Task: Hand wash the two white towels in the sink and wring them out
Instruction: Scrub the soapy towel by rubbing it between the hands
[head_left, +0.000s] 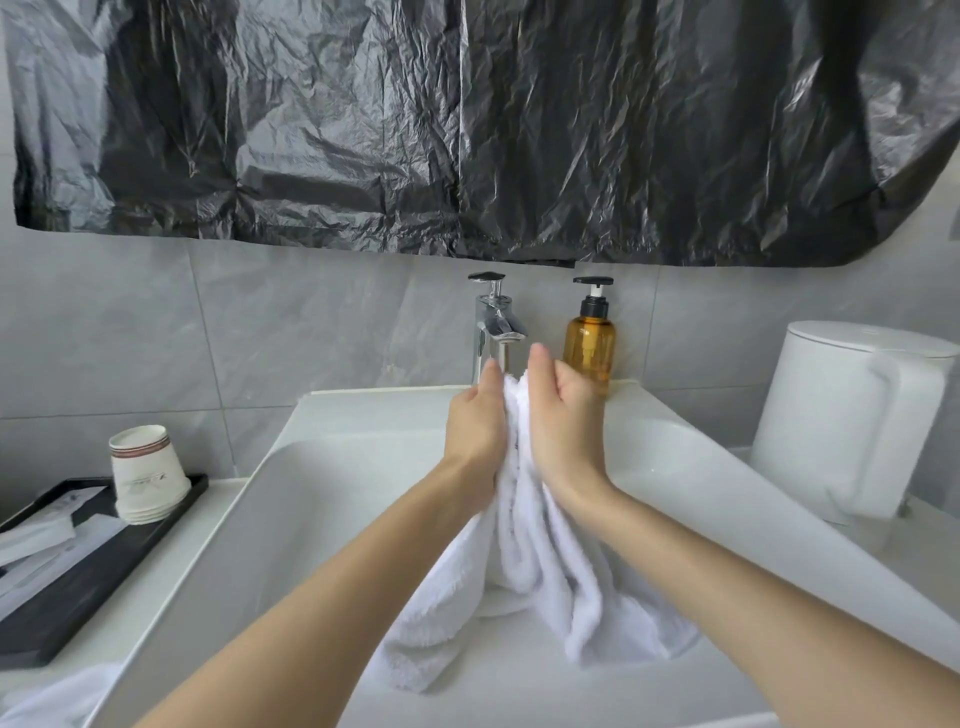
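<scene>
A white towel is bunched upright between my two hands above the white sink. Its lower folds hang down and spread over the basin floor. My left hand grips the top of the towel from the left with curled fingers. My right hand holds it from the right, thumb pointing up, so the cloth is squeezed between both hands just below the chrome tap. A second white towel lies on the counter at the bottom left, partly out of frame.
An amber pump bottle stands right of the tap. A white kettle sits on the right counter. On the left, a black tray carries stacked paper cups and packets. Black plastic sheeting covers the wall above.
</scene>
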